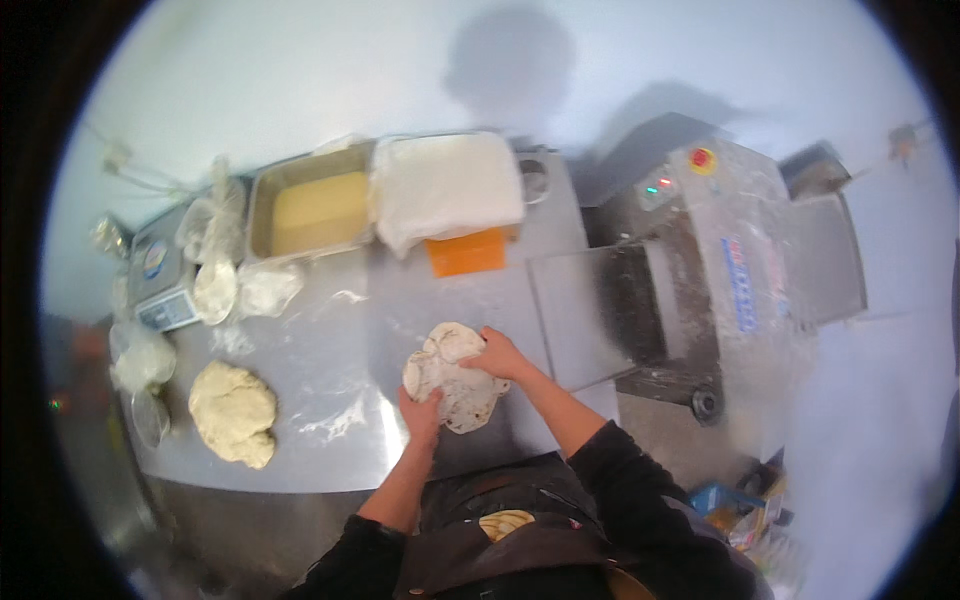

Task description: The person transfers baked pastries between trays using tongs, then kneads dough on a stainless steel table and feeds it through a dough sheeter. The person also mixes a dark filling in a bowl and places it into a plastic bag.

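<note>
A flattened, uneven piece of dough with dark specks [468, 390] is in both my hands over the near middle of the metal table. My left hand [421, 412] grips its left edge, thumb on top. On the far right side my right hand [495, 356] holds it, with the thumb over the upper face and the fingers partly hidden. The dough's far edge is folded or bulging. To the left, apart from my hands, a larger lump of plain pale dough [232, 412] rests on the table.
Behind stand a metal pan with yellowish contents [322, 215], a white-covered container [450, 190] and an orange flat piece [467, 252]. Far left are a scale [163, 265] and plastic bags [215, 225]. A metal machine [735, 250] with a red button adjoins the table's right end.
</note>
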Demonstrator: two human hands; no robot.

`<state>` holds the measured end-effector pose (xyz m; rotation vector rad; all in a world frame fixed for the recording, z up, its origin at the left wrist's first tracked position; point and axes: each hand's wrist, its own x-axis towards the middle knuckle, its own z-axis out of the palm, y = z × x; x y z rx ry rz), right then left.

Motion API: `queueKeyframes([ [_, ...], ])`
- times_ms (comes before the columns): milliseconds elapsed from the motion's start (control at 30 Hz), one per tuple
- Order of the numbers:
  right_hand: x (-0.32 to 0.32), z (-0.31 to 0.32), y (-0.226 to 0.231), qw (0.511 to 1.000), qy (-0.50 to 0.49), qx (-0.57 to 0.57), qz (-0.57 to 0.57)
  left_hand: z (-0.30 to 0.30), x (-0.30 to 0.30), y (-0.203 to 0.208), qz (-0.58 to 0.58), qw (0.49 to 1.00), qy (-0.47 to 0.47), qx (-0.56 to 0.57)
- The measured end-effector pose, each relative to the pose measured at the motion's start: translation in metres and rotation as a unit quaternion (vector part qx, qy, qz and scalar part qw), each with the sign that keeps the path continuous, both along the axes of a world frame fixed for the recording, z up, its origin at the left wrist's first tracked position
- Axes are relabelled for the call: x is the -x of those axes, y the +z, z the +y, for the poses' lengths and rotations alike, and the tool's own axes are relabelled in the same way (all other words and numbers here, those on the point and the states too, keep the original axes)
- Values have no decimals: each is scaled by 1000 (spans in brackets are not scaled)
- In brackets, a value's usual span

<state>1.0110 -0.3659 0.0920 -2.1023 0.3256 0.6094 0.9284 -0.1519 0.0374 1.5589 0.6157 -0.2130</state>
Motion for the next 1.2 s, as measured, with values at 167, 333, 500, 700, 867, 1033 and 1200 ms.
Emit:
queueKeyframes([
  [167, 27, -84, 165, 991, -99, 28, -85, -80, -41, 114, -25, 966, -93, 238],
  [333, 73, -276, 361, 929, -184, 97, -306, -285, -71, 261, -99, 877, -234, 407],
  [500, 114, -497, 495, 878, -312, 139, -335, -528, -70, 388, -110, 785, -360, 493],
  [700, 88, -725, 467, 859, -295, 232, -348, -663, -90, 394, -94, 885, -362, 276],
  [867, 113, -821, 378, 777, -286, 374, -418, -586, -111, 276, -413, 868, -181, 208],
  [1033, 119, -753, 342, 803, -216, 431, -351, -487, -131, 128, -74, 988, -93, 99],
  [1200, 149, -703, 336, 818, -252, 388, -343, -518, -99, 1, 96, 947, -229, 205],
])
